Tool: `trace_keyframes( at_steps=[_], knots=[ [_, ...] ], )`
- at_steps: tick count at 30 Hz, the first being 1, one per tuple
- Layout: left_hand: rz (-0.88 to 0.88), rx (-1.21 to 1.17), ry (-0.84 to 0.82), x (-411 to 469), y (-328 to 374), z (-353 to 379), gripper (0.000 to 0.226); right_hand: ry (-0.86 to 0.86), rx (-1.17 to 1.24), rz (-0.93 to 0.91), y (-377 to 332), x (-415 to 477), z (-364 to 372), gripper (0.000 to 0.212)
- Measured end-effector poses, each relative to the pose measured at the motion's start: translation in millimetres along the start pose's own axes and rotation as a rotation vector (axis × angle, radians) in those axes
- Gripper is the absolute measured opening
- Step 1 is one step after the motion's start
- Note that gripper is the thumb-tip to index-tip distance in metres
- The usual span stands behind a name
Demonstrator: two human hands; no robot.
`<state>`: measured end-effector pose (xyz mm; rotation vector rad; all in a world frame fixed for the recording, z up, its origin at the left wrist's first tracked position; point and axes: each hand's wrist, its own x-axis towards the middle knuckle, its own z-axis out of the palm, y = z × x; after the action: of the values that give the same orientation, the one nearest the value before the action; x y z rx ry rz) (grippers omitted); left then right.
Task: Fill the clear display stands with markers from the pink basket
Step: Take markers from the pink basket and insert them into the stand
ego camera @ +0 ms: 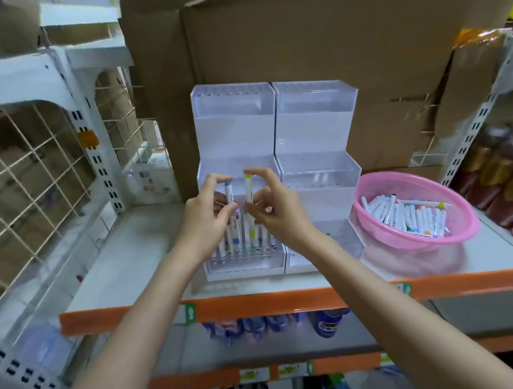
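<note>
My left hand (pixel 206 213) pinches a blue-capped marker (pixel 230 194) between thumb and curled fingers and holds it upright. My right hand (pixel 277 206) does the same with a yellow-capped marker (pixel 248 188), thumb and forefinger closed on its barrel, the other fingers loosely bent. The two markers stand side by side, close but not touching, with my hands facing each other around them.

Both hang just above the lowest tier of the left stand (pixel 234 126), a clear stepped display. A row of markers (pixel 245 244) stands upright in that front tier, caps of several colours showing; the upper tiers hold none that I can see. The right stand (pixel 314 122) sits flush against the left one.

The pink basket (pixel 392 235) rests on the shelf (pixel 122 269) just right of the stands, with a heap of white loose markers (pixel 406 211) lying in it. The shelf has an orange front edge, and cardboard boxes (pixel 326 40) rise behind the stands.
</note>
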<state>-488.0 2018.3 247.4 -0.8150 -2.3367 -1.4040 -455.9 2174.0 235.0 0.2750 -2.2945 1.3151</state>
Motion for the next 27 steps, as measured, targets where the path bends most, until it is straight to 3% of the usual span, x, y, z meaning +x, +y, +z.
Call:
trace_keyframes(
  at_steps=[19, 27],
  knots=[
    [0.012, -0.097, 0.008, -3.0, -25.2, -8.3, 0.021, 0.150, -0.026, 0.068, -4.2, -9.7, 23.5, 0.036],
    [0.017, -0.087, 0.022, -2.5, -32.4, -0.5, 0.014, 0.130, -0.051, 0.051, 2.7, -8.7, 35.4, 0.033]
  ],
)
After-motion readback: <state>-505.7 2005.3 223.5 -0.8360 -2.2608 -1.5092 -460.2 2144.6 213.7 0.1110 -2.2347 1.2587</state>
